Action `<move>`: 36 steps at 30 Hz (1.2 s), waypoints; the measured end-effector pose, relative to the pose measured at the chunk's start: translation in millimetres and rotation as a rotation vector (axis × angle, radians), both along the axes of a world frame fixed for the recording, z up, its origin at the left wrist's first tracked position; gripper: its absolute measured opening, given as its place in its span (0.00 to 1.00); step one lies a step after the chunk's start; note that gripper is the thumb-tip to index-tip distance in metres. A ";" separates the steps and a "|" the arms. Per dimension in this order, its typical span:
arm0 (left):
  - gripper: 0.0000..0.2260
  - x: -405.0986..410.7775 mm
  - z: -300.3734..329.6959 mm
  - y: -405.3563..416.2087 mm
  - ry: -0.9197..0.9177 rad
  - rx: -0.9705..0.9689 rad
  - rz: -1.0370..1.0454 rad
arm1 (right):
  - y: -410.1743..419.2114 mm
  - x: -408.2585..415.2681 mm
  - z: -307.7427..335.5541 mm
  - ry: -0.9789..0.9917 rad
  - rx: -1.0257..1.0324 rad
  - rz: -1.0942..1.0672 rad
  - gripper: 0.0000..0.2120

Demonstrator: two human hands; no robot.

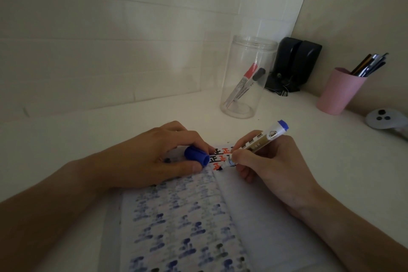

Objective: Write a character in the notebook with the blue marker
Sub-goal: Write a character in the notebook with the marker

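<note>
An open notebook [254,223] lies on the white desk, its left page covered with faded blue marks. Black and orange characters [220,155] fill the top of the right page. My right hand [271,161] grips the blue marker [262,139], whose tip touches the page just below those characters. The marker's blue end points up and away to the right. My left hand [154,159] rests on the top of the left page and holds the blue marker cap [197,155] between thumb and fingers.
A clear plastic jar [247,77] with a red and a black marker stands behind the notebook. Black speakers [295,64] sit in the corner. A pink cup [337,91] of pens stands at the right, and a white controller [386,118] lies beside it.
</note>
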State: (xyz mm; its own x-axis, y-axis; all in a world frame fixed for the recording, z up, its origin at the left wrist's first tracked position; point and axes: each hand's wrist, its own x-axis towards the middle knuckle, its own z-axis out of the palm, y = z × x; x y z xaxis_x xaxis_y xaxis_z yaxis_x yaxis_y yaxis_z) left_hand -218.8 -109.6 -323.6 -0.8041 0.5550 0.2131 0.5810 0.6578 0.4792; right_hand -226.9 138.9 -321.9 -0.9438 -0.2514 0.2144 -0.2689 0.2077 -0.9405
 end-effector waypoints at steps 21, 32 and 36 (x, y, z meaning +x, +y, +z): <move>0.12 0.0 0.6 -0.2 -0.008 -0.015 -0.008 | 0.2 3.0 2.7 -0.008 0.023 0.035 0.03; 0.11 -1.1 -0.7 -0.2 0.002 -0.006 -0.008 | -0.9 5.5 3.2 0.015 0.071 0.041 0.04; 0.11 -1.3 -1.6 -0.9 0.008 -0.010 -0.009 | 0.1 2.8 2.4 0.010 0.081 -0.021 0.05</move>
